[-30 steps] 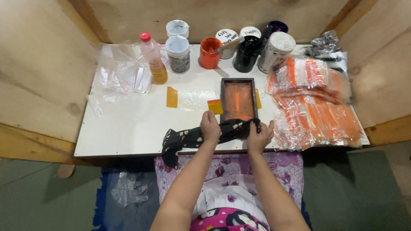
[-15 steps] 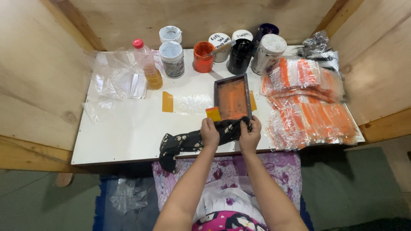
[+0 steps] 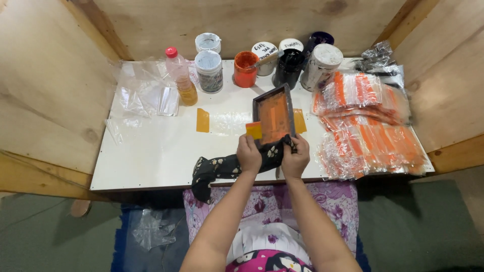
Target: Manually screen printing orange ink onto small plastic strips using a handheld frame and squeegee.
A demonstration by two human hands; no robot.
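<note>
A small dark-framed screen (image 3: 273, 116) with an orange mesh is tilted up from the white table (image 3: 151, 156), its near edge raised. Both of my hands hold its near edge through a black patterned cloth (image 3: 222, 168). My left hand (image 3: 249, 154) grips the left corner beside an orange squeegee tab (image 3: 253, 130). At the right corner is my right hand (image 3: 296, 157). The cloth trails to the left and hangs over the table's front edge.
Several paint jars (image 3: 209, 70), an orange pot (image 3: 245, 68) and a bottle of yellow liquid (image 3: 181, 83) line the back. Clear bags (image 3: 146, 95) lie at left. Stacks of orange-printed bags (image 3: 368, 126) fill the right. Orange tape pieces (image 3: 202, 120) sit mid-table. Wooden walls surround.
The screen's near edge has lifted off the table, held by both hands through the cloth. The view has shifted slightly.
</note>
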